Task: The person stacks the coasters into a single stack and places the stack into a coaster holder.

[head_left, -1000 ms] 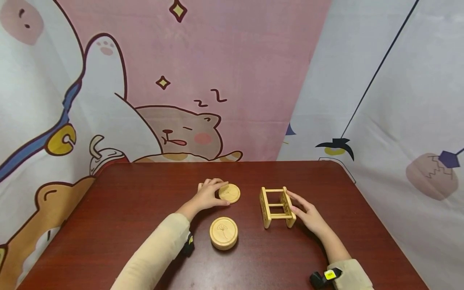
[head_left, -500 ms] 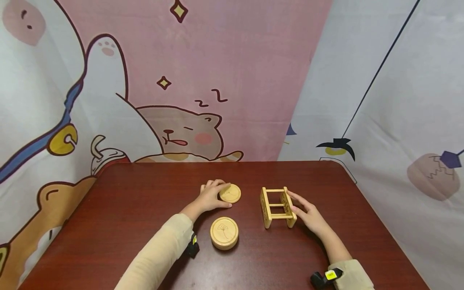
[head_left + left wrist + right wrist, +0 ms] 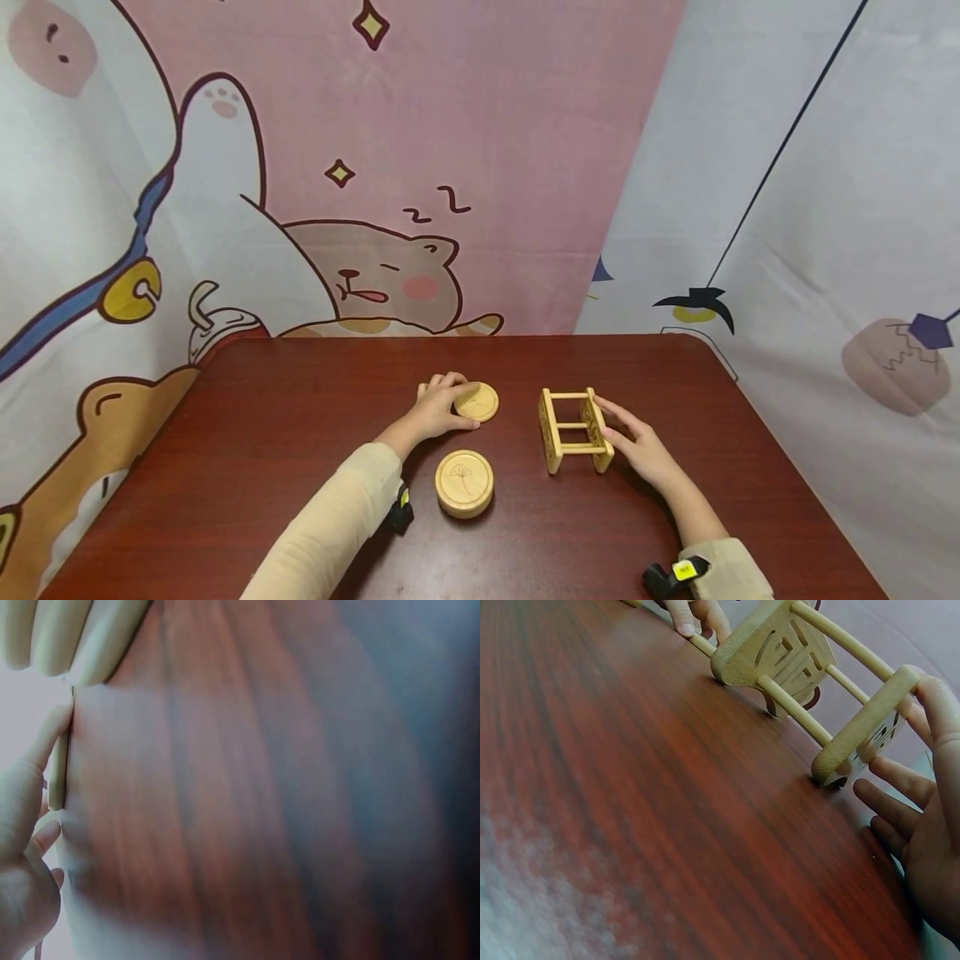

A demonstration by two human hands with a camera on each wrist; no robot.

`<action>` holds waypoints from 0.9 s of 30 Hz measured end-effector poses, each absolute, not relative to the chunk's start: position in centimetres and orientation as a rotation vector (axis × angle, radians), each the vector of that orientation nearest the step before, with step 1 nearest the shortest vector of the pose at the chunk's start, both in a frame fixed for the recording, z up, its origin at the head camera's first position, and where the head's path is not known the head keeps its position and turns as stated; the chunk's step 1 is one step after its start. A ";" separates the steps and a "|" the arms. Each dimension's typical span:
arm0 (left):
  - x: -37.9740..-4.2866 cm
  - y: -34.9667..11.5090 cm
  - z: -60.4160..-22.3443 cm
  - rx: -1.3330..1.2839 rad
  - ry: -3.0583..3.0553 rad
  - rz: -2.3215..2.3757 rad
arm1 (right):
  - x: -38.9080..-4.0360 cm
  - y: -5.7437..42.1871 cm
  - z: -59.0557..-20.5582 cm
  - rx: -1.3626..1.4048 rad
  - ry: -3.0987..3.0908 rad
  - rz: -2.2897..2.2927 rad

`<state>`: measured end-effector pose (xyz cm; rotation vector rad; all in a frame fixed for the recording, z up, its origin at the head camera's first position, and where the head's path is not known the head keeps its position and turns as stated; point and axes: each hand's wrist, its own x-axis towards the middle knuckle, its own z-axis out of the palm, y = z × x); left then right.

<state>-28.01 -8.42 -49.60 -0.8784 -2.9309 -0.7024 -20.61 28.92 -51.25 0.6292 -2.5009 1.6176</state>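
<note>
1. Left hand: thumb and index finger pinched a disc by its rim, the thumb on the edge nearer the body, the finger reaching over the far side. The other fingers lay bent back behind the index finger.
2. Disc: pale wood, round and thin, with an engraved top. It lay flat between the left hand's thumb and finger.
3. Right hand: fingers spread, thumb and index finger touching the outer side of a frame. How firmly they pressed, one could not tell.
4. Frame: pale wood, with rods joining two slotted sides. It stood just left of the right hand and well to the right of the left; the near-hand side panel met the fingertips.
5. Stack: round, pale wood, a leaf engraved on top. It stood nearer the body than the left hand, just beside that wrist; the left wrist view apparently showed several edges.
6. Table: dark reddish wood, beneath both hands.
7. Handling note, a judgement: the pinch called for opposed points on the rim, kept low and even, since a thin, smooth disc could slip or tip. Light steadying contact by the right hand suited the frame; a hard push might have slid it leftward. The left wrist camera needed care, being close to the stack.
</note>
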 end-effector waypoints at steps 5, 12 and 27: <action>-27.8 -8.4 -49.8 -0.882 -2.906 -0.739 | -20.6 29.0 -51.4 0.647 -2.488 1.632; -27.7 -8.5 -50.1 -0.862 -2.872 -0.761 | -20.6 29.1 -51.5 0.664 -2.473 1.644; -27.4 -9.1 -49.0 -0.778 -2.756 -0.887 | -19.6 28.2 -49.5 0.637 -2.518 1.608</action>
